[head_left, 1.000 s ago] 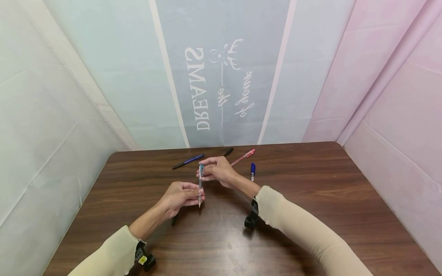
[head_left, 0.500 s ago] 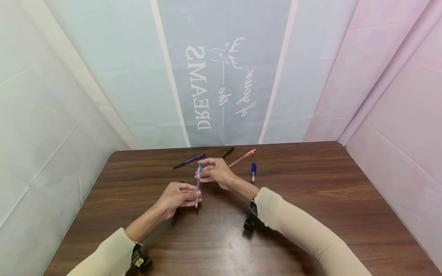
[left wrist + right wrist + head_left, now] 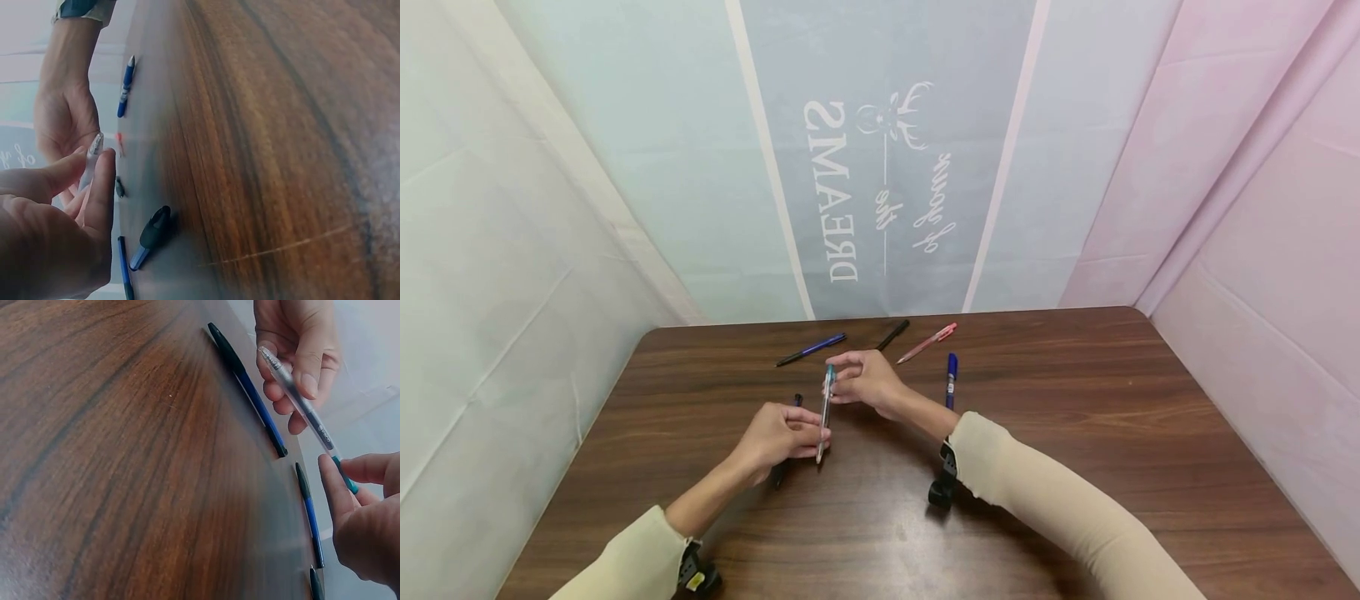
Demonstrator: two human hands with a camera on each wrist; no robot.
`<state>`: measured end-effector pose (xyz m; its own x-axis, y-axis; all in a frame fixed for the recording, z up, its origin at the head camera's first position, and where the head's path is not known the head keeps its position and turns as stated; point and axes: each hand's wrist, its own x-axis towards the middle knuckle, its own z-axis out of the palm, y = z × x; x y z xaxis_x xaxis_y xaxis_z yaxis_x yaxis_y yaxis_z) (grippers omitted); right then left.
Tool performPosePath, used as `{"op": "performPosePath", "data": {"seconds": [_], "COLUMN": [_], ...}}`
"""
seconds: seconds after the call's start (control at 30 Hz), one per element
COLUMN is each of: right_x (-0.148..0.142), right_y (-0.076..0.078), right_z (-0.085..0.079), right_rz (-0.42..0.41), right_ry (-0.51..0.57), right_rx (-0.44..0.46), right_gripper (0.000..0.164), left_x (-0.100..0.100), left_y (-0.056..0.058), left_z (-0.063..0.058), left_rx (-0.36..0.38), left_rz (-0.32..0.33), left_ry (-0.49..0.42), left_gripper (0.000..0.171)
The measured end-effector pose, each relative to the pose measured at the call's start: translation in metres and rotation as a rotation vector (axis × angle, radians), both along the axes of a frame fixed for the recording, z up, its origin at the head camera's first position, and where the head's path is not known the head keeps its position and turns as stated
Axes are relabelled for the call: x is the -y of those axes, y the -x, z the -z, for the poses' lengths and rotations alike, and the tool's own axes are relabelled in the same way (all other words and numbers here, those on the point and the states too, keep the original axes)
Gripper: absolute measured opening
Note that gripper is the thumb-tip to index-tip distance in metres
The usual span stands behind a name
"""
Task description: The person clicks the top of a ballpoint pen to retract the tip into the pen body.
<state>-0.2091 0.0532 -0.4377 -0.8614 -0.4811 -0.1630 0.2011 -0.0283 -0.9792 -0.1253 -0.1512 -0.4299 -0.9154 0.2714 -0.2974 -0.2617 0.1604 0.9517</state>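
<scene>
Both hands hold one clear-barrelled pen [image 3: 825,410] with a teal end, tilted above the table. My left hand [image 3: 775,435] pinches it low, near the point, between thumb and fingers. At the teal end, my right hand [image 3: 872,383] grips it with thumb and fingertips. The right wrist view shows the clear barrel [image 3: 306,411] spanning the gap between the hands. Beneath my left hand lies a blue pen with a black grip [image 3: 247,387], partly hidden by that hand in the head view.
On the brown table [image 3: 1060,433], a blue-and-black pen [image 3: 811,349], a black pen [image 3: 892,335] and a red pen [image 3: 928,342] lie near the far edge. A blue capped pen [image 3: 951,382] lies beside my right forearm. A printed cloth [image 3: 880,167] hangs behind the table.
Both hands have shifted slightly left and nearer to me, carrying the clear pen along. More of the pen under my left hand and of the black pen shows now.
</scene>
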Motion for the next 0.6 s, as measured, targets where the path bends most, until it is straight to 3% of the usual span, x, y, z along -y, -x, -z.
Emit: {"op": "performPosePath", "data": {"seconds": [0.2,0.6], "right_x": [0.003,0.009], "right_y": [-0.004,-0.009], "right_z": [0.000,0.011], "right_rz": [0.004,0.001], "right_ry": [-0.024,-0.054], "right_rx": [0.010,-0.007], "right_gripper": [0.054,0.052], "left_x": [-0.001,-0.003], "left_y": [-0.002,-0.009], "left_z": [0.003,0.009], "left_rx": [-0.065,-0.202], "left_rz": [-0.003,-0.018], "left_ry": [0.072,0.348], "left_gripper": [0.028,0.023]}}
